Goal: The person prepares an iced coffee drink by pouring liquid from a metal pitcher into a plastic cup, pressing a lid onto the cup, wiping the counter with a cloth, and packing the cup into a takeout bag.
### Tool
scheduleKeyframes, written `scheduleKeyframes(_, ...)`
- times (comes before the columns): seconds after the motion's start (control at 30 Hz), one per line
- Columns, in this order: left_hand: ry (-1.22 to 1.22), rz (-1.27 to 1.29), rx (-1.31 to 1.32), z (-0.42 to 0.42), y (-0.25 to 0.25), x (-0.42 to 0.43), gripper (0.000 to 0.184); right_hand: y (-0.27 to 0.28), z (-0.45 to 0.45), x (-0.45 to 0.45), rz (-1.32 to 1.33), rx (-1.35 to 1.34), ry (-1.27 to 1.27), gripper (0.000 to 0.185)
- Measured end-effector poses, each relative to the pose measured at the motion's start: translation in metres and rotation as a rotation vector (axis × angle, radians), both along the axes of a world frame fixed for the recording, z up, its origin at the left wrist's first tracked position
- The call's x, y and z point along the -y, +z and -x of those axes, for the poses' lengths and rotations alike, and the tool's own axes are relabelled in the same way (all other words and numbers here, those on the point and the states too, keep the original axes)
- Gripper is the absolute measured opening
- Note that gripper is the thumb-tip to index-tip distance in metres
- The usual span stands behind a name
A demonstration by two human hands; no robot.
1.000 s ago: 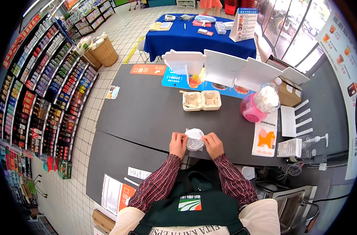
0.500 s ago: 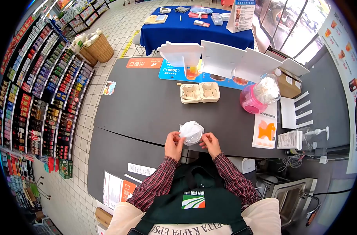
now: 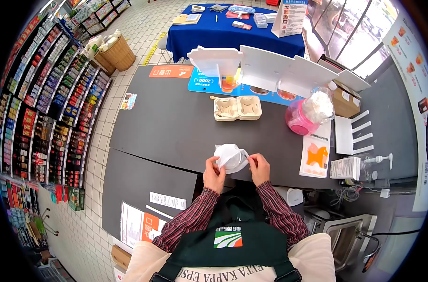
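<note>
A white, thin plastic bag (image 3: 229,155) is at the near edge of the grey counter, in front of my body. A round, cup-like shape shows through it; what is inside I cannot make out clearly. My left hand (image 3: 214,176) pinches the bag's left side between thumb and fingers. On the right, my right hand (image 3: 259,169) grips the bag's edge and holds it stretched out. Farther back on the counter lies a beige pulp cup carrier (image 3: 237,108) with two visible wells and no cup in them.
White upright panels (image 3: 265,68) line the counter's (image 3: 153,127) far side. At the right are a pink-based clear jar (image 3: 302,120), leaflets with an orange figure (image 3: 316,155) and a pump bottle (image 3: 378,161). A receipt (image 3: 168,200) lies at the left.
The bag's bunched top has been spread, so the round outline shows more. My right hand has moved slightly up and right, pulling the edge; my left hand has shifted slightly right.
</note>
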State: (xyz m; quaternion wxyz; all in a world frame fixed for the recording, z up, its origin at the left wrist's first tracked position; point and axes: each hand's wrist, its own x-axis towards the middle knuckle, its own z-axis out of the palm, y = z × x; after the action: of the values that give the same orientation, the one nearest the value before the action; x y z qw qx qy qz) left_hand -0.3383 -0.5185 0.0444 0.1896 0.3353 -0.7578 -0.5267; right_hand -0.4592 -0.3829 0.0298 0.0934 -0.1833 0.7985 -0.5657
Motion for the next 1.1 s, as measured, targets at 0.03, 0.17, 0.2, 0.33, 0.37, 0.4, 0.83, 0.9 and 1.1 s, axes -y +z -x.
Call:
scheduleKeyframes(0.03, -0.009, -0.004, 0.001, 0.002, 0.007, 0.000, 0.033, 0.008, 0.000, -0.001, -0.001, 0.001, 0.005, 0.012)
scheduleKeyframes(0.17, -0.015, -0.022, 0.003, 0.012, 0.021, 0.013, 0.028, 0.033, 0.002, 0.005, -0.030, -0.198, 0.059, 0.010)
scheduleKeyframes(0.2, -0.007, -0.032, -0.002, 0.014, 0.024, 0.017, 0.026, 0.037, 0.003, 0.010, -0.012, -0.172, 0.062, 0.010)
scheduleKeyframes(0.33, 0.010, -0.032, -0.018, 0.019, 0.033, 0.032, 0.023, 0.046, 0.004, 0.022, 0.019, -0.114, 0.042, 0.009)
scheduleKeyframes(0.37, 0.014, -0.050, -0.032, 0.021, 0.032, 0.036, 0.023, 0.045, 0.006, 0.023, 0.029, -0.091, 0.024, 0.009)
scheduleKeyframes(0.4, 0.032, -0.073, -0.063, 0.022, 0.031, 0.038, 0.024, 0.043, 0.007, 0.021, 0.032, -0.094, 0.021, 0.009)
scheduleKeyframes(0.83, -0.065, -0.123, -0.093, 0.023, 0.067, 0.053, 0.023, 0.061, 0.006, 0.021, 0.078, -0.077, 0.076, 0.009)
scheduleKeyframes(0.9, -0.070, -0.166, -0.100, 0.028, 0.076, 0.056, 0.023, 0.048, 0.012, 0.021, 0.112, 0.006, 0.044, 0.010)
scheduleKeyframes(1.1, -0.108, -0.260, -0.179, 0.037, 0.104, 0.071, 0.023, 0.092, 0.024, 0.020, 0.136, 0.009, 0.049, 0.009)
